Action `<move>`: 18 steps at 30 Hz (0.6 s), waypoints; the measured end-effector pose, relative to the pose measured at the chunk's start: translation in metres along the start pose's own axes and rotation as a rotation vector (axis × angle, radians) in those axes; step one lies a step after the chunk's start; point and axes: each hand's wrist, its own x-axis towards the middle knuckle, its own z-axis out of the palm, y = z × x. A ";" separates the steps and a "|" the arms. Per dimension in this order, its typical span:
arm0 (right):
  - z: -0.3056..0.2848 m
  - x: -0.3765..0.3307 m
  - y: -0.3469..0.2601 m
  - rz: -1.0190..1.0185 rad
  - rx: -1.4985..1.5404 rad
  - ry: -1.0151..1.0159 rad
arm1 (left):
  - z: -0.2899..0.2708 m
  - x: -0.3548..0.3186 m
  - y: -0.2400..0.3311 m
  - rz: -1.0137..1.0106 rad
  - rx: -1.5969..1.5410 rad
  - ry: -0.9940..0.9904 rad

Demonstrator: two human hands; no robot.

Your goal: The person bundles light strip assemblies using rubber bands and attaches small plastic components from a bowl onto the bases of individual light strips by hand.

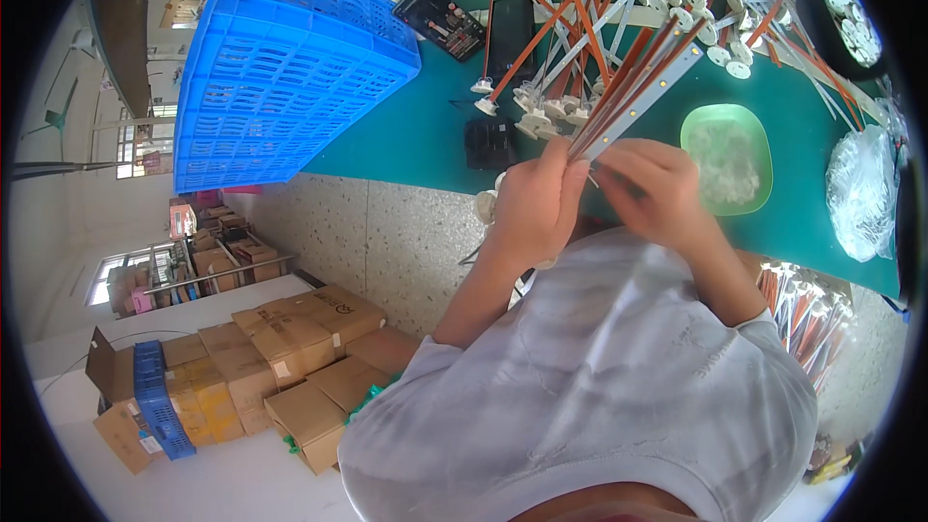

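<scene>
Now gathering strips into a bunch. Left hand [535, 205] closed tight round a bundle of strips [633, 87], orange and white, held up over the green table [416, 130]. Right hand [657, 188] just beside, fingers curled and pinching at the bundle's low end, touching it. More strips with white round caps [541, 111] spread on the table behind. Green bowl [727, 157] near the right hand. Blue crate [280, 68] well off to the left. Next, probably lining up the ends with a steady grip.
</scene>
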 end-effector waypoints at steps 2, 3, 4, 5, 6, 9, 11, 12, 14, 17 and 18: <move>-0.002 0.003 0.002 -0.321 -0.215 -0.065 | 0.005 0.001 0.000 0.022 -0.036 0.017; -0.001 0.003 0.000 -0.326 -0.238 -0.048 | 0.006 0.002 0.000 0.042 -0.070 0.033; -0.002 0.002 -0.001 -0.323 -0.238 -0.048 | 0.005 0.002 0.000 0.041 -0.071 0.031; -0.002 0.002 -0.001 -0.320 -0.263 -0.066 | 0.003 0.004 0.002 0.028 -0.038 -0.001; -0.003 0.002 -0.001 -0.317 -0.287 -0.084 | 0.002 0.004 0.002 0.014 -0.005 -0.033; -0.006 0.005 -0.001 -0.185 -0.110 -0.175 | 0.005 0.003 -0.002 0.081 -0.016 -0.010; -0.011 0.005 -0.003 0.053 0.108 -0.247 | 0.002 0.001 0.000 0.045 -0.014 -0.054; -0.011 0.005 -0.004 0.290 0.325 -0.316 | 0.000 0.001 0.001 0.011 -0.012 -0.096; -0.012 0.005 -0.003 0.423 0.492 -0.353 | -0.005 0.000 0.006 0.023 -0.062 -0.103; -0.013 0.003 0.006 0.798 0.980 -0.424 | -0.005 -0.001 0.010 0.097 -0.161 -0.100; -0.012 0.001 0.011 1.040 1.302 -0.448 | -0.004 -0.002 0.011 0.159 -0.210 -0.092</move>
